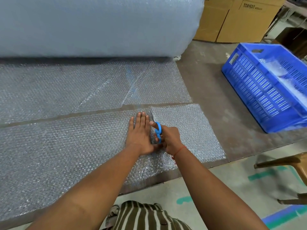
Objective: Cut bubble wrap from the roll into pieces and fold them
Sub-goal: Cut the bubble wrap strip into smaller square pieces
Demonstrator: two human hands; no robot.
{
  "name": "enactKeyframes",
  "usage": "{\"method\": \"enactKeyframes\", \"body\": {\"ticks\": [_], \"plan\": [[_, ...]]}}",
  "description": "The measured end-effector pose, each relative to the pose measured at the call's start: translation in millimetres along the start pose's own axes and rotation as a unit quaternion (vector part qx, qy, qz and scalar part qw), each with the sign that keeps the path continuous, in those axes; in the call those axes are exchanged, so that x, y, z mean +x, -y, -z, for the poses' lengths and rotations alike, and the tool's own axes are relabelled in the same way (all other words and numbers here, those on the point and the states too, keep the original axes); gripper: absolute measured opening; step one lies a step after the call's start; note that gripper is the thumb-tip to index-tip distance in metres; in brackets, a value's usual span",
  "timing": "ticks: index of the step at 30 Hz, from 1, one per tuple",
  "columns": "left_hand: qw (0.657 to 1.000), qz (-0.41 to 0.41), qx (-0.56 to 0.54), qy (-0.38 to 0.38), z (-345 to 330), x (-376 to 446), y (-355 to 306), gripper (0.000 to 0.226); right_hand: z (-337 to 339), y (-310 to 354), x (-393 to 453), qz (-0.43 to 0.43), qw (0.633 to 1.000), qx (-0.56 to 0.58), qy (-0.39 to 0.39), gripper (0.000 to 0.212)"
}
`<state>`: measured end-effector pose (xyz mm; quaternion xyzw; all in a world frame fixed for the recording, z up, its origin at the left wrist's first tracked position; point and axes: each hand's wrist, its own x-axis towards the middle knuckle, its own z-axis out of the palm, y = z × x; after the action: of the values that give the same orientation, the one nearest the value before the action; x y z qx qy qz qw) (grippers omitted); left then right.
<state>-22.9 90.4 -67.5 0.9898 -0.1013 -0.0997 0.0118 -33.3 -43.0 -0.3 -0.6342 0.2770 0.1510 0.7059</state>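
A huge bubble wrap roll [99,25] lies across the back of the table, its unrolled sheet [83,87] spread toward me. A separate long strip of bubble wrap [58,146] lies along the near edge. My left hand [140,135] presses flat on this strip with straight fingers. Right beside it, my right hand [171,140] grips blue-handled scissors [157,131], whose blades point away from me and are partway through the strip. To the right of the blades lies the strip's end section [186,130].
A blue slatted plastic crate [259,90] with bubble wrap pieces inside stands on the table at right. Cardboard boxes [232,20] stand behind it. A wooden chair [289,163] is at the lower right, off the table's edge [216,165].
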Motion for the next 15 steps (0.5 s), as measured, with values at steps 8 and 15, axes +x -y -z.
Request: {"method": "enactKeyframes", "body": {"ticks": [8,15], "plan": [[1.000,-0.003,-0.005,-0.001,0.6,-0.6,1.2,0.139,3.3,-2.3,-1.2,0.001,1.000,-0.002,0.009,0.037],[1.000,-0.002,-0.004,0.005,1.1,0.1,1.1,0.140,6.9,-4.8,-2.5,-0.010,1.000,-0.006,0.003,0.037]]}}
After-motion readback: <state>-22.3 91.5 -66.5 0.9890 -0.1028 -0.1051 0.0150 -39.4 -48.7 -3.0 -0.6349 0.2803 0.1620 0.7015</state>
